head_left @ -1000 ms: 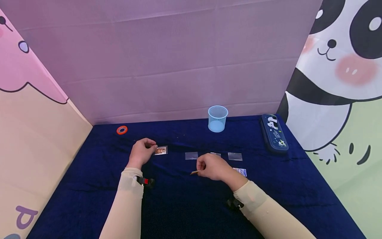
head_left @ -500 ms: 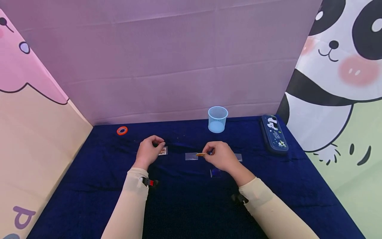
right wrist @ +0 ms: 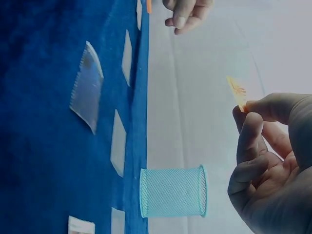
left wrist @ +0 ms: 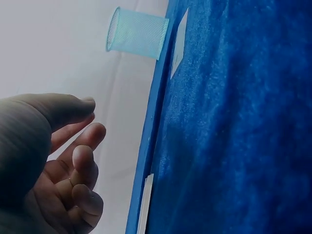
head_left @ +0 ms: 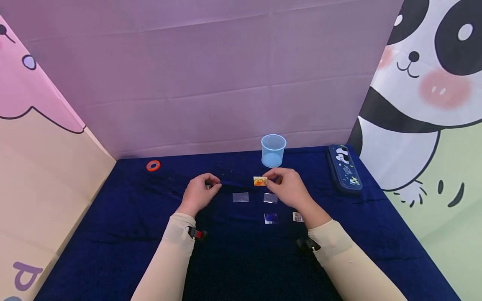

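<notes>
My right hand (head_left: pixel 290 188) pinches a small yellow-and-orange stamp (head_left: pixel 260 181) between thumb and fingers, raised above the cloth; it also shows clearly in the right wrist view. The left hand (head_left: pixel 199 194) hovers to the left with thumb and fingers loosely bent and nothing between them in the left wrist view. Under it, a sleeved stamp (head_left: pixel 208 187) is mostly hidden. Two clear sleeves (head_left: pixel 241 197) lie in a row between the hands. Nearer me are a dark blue stamp (right wrist: pixel 87 90) with a toothed edge and another stamp (head_left: pixel 298 217), partly covered by my right wrist.
A light blue mesh cup (head_left: pixel 273 150) stands at the back, beyond the right hand. To the right lies a dark blue panda pencil case (head_left: pixel 344 169); at the back left, an orange-red tape roll (head_left: pixel 153 166). A dark blue cloth (head_left: pixel 233 259) covers the table.
My right hand has moved up and away from me, turning the pinched stamp so its yellow face shows. The left hand has drifted right, over the sleeved stamp.
</notes>
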`<state>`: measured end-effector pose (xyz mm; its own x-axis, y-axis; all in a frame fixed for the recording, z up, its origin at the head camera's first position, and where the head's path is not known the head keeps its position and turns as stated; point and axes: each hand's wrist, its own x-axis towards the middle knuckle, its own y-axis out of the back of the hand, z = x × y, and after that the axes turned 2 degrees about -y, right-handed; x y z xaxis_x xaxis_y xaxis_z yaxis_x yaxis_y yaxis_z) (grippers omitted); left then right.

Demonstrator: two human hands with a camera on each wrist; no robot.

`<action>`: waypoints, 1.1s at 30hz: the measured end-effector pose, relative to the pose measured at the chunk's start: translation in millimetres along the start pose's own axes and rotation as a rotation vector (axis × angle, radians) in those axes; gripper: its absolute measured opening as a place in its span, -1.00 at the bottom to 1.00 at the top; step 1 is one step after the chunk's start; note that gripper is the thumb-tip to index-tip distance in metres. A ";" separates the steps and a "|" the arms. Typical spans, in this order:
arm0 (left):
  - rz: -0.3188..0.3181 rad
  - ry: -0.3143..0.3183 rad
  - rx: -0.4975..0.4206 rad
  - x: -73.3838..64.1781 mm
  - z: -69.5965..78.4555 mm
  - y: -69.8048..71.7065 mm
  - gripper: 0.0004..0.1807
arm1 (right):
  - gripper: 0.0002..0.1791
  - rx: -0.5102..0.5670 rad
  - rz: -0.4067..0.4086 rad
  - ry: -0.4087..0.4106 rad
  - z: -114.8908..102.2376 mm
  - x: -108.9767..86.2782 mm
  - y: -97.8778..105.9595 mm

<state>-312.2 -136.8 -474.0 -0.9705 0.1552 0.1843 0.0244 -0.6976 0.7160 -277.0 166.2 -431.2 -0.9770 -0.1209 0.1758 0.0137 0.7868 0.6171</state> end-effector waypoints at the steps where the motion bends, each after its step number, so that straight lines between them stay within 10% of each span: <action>1: 0.001 -0.002 0.006 -0.2 0.9 -0.6 -0.90 | -0.88 0.005 0.007 0.003 0.7 0.6 2.0; 33: -0.225 -0.051 0.131 -5.7 17.4 -38.3 -0.73 | -0.81 0.190 0.098 -0.019 7.5 4.4 49.2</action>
<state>-303.4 -98.9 -490.8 -0.9418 0.3334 0.0420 -0.1565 -0.5458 0.8232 -282.2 209.0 -405.8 -0.9768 -0.0283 0.2124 0.0702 0.8944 0.4416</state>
